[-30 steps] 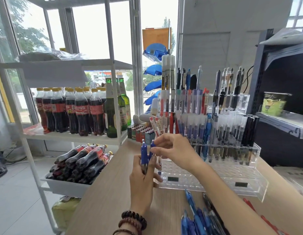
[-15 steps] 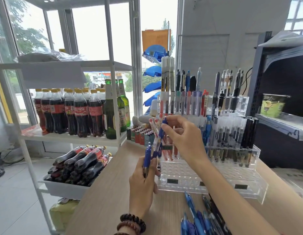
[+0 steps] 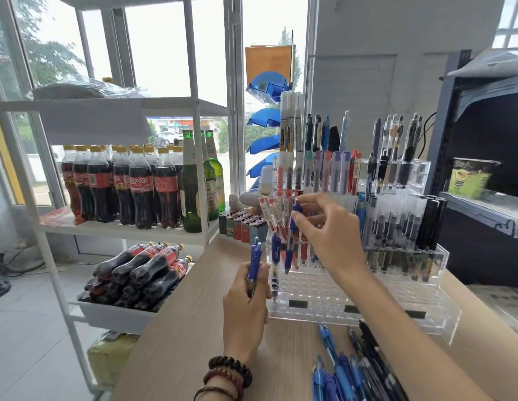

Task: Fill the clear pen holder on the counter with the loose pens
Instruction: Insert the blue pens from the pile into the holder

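Note:
The clear tiered pen holder (image 3: 324, 287) stands on the wooden counter (image 3: 179, 342), its back rows full of pens and its front rows of holes mostly bare. My right hand (image 3: 327, 230) pinches a blue pen (image 3: 291, 241) near its top, the tip down over the holder's left end. Another blue pen (image 3: 275, 267) stands in a front-left hole. My left hand (image 3: 246, 302) grips two blue pens (image 3: 254, 261) upright just left of the holder. A pile of loose blue and black pens (image 3: 353, 371) lies on the counter near me.
A white shelf rack (image 3: 130, 230) with cola and beer bottles stands to the left, with a tray of lying bottles (image 3: 107, 311) below. A box of lighters (image 3: 243, 224) sits behind the holder. A dark shelf with a green cup (image 3: 469, 178) is on the right.
My right hand took one blue pen from my left hand's bunch, lifted it, and now lowers it over the holder's left end. The left hand stayed put.

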